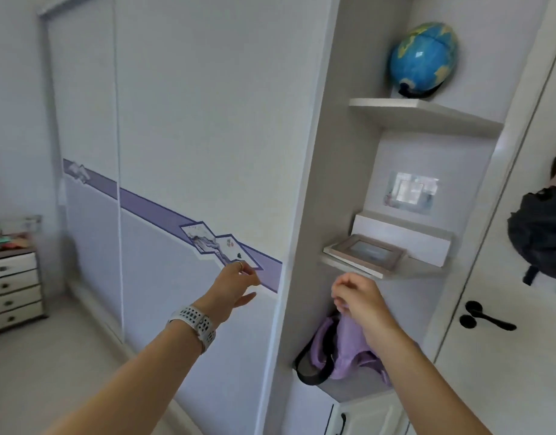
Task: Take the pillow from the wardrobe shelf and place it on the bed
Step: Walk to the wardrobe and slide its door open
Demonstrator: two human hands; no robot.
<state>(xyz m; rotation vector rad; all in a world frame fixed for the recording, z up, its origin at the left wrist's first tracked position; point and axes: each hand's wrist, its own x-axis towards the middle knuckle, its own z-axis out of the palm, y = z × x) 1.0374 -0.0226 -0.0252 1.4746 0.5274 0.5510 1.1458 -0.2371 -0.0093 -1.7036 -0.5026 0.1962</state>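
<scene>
A white sliding wardrobe door [188,136] with a purple diagonal band fills the middle of the view and is closed. No pillow or bed shows. My left hand [235,285], with a ring and a white watch on the wrist, reaches to the door's right edge, its fingers apart and touching the panel at the purple band. My right hand [355,296] hovers in front of the open side shelves, fingers loosely curled, holding nothing.
Open corner shelves to the right carry a blue globe [424,59], a picture frame [367,252] and a purple bag [348,350]. A white room door with a black handle [486,317] stands at far right. A drawer chest [13,287] sits at left.
</scene>
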